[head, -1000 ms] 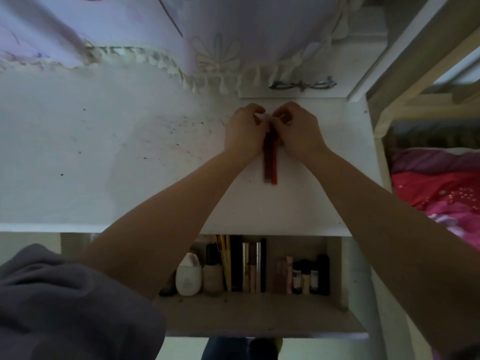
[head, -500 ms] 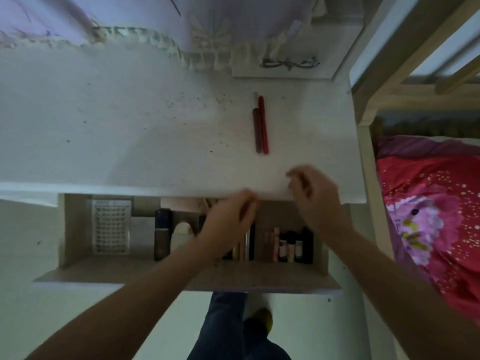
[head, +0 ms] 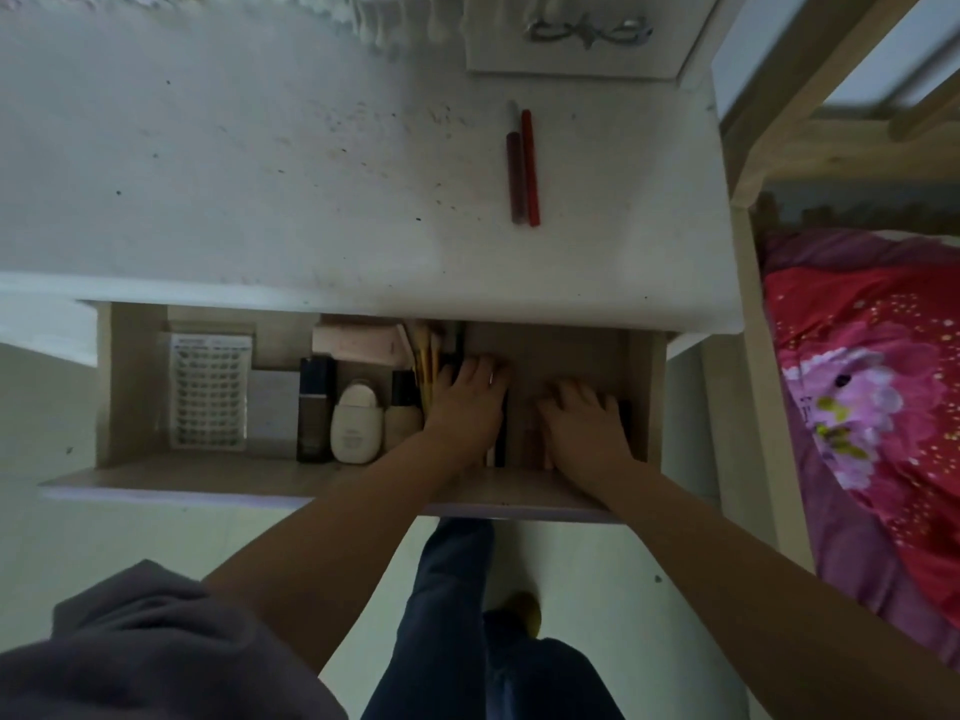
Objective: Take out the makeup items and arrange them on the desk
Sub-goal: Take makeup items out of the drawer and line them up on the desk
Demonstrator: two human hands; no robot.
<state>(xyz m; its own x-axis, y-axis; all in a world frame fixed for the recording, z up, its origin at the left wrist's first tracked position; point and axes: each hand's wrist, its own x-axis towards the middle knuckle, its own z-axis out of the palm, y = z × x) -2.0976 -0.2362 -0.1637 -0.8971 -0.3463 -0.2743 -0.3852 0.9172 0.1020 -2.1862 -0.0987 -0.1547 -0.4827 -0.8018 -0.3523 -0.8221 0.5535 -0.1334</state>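
Two slim red lip sticks (head: 522,168) lie side by side on the white desk (head: 260,174), far right of centre. Below the desk's front edge the drawer (head: 156,475) stands pulled out. Both my hands are inside it. My left hand (head: 467,397) lies palm down over the slim dark and gold tubes (head: 500,439) at the drawer's middle, fingers curled down onto them. My right hand (head: 584,420) rests palm down with fingers spread over the small items at the right end, hiding most of them. I cannot see whether either hand grips anything.
Left of my hands the drawer holds gold-handled brushes (head: 427,366), a beige bottle (head: 401,415), a white bottle (head: 357,423), a dark bottle (head: 315,407), a pink box (head: 358,343) and a false-lash tray (head: 209,389). Glasses (head: 587,31) lie at the desk's back. A bed (head: 872,387) stands at the right.
Both hands left the red sticks on the desk, drew back over the front edge and went down into the open drawer. The view has tilted downward.
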